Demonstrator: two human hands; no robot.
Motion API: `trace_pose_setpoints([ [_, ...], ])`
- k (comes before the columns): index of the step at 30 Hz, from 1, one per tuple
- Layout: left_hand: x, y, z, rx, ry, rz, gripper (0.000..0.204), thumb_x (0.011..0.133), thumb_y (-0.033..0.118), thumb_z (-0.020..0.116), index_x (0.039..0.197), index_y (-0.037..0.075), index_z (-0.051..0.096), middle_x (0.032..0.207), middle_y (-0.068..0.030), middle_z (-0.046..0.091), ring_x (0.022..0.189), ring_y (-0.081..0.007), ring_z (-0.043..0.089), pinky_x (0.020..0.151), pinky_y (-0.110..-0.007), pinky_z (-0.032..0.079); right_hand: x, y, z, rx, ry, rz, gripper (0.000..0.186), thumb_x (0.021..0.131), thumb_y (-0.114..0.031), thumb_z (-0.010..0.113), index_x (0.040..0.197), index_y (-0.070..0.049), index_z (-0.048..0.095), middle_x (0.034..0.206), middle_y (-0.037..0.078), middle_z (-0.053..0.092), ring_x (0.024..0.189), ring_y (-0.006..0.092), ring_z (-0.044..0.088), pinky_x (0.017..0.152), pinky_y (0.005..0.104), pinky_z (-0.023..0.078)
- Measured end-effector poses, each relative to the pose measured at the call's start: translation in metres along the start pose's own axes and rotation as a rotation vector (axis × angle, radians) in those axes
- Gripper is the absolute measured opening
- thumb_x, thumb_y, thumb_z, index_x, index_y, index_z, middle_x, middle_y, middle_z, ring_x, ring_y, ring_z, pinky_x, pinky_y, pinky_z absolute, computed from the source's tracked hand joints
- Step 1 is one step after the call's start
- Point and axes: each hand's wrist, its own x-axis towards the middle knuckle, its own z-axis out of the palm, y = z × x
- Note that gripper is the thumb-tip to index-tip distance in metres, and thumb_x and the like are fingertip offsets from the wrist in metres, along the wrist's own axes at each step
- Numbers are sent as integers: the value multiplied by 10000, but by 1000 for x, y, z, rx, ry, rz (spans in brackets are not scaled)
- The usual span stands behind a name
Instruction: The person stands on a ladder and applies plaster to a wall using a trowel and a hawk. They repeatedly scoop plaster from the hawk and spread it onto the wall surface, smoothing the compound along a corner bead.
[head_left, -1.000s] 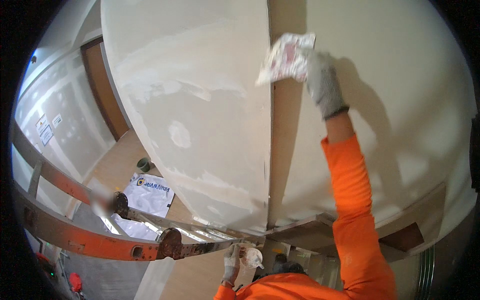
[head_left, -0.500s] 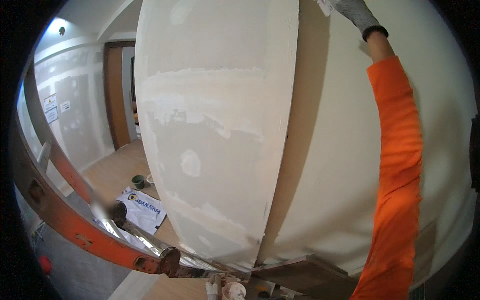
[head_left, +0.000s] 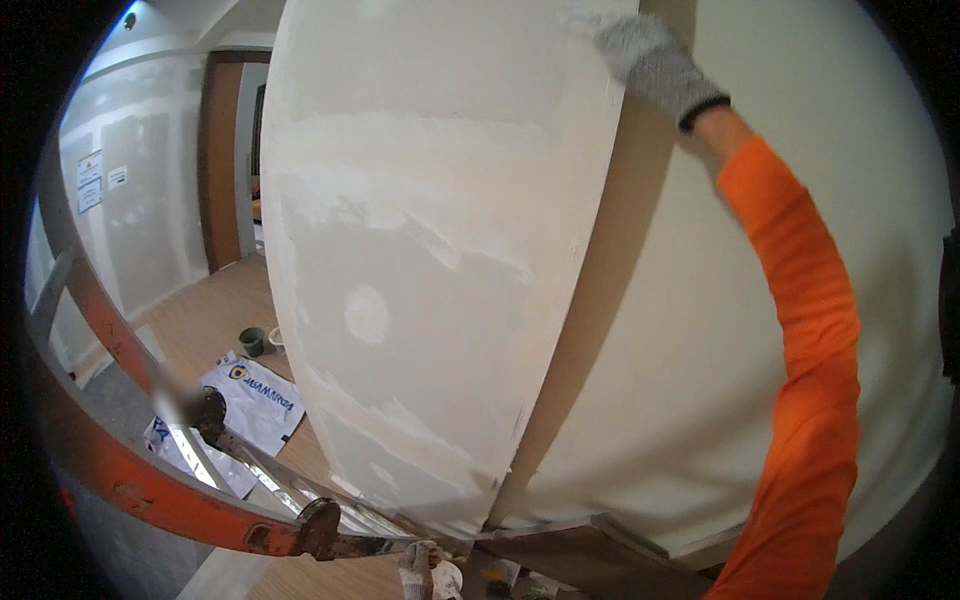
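My right hand (head_left: 655, 68), in a grey knit glove with a dark cuff, reaches up to the upper right part of a patched wall panel (head_left: 400, 240). Its fingers are closed on a pale, flat-looking thing (head_left: 583, 26), blurred against the panel, whose kind I cannot make out. Low in the view, my left hand (head_left: 415, 572), also gloved, is closed at the side of a small white tub (head_left: 449, 580). The tub is partly hidden by the hand and cut by the lower edge. Pale filler patches and smears cover the panel.
An orange ladder (head_left: 190, 515) curves along the left, ending near my left hand. A brown board (head_left: 570, 550) juts out below the panel. On the floor lie a white printed sheet (head_left: 255, 400) and a green bucket (head_left: 252, 341). A doorway (head_left: 228, 165) stands behind.
My right hand has come left and down, from the cream wall beyond the panel's edge onto the panel. The view has shifted slightly; my left hand remains beside the tub.
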Motion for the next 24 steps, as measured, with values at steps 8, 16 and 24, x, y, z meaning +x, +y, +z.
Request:
trace_pose_setpoints([
  [8, 6, -35, 1, -211, -228, -177, 285, 1053, 274, 524, 959, 50, 672, 876, -87, 680, 754, -188, 598, 705, -358, 522, -39, -183, -135, 414, -704, -82, 258, 945, -146, 595, 1182, -64, 658, 1051, 127, 690, 978, 248, 691, 804, 428, 576],
  [16, 1, 26, 34, -28, 25, 87, 262, 1061, 255, 535, 1029, 42, 683, 924, -62, 658, 838, -177, 590, 763, -348, 511, 61, 71, -17, -384, -168, 185, 244, 936, -176, 576, 1139, -106, 692, 972, 112, 721, 920, 258, 700, 801, 401, 555],
  [24, 71, -101, 8, 480, 73, 393, 229, 1057, 160, 520, 1123, 23, 691, 1091, -152, 690, 941, -247, 643, 808, -401, 539, 17, 17, 38, -159, 61, -61, 215, 876, -88, 597, 1075, -42, 667, 1118, 164, 691, 1059, 290, 674, 914, 443, 541],
])
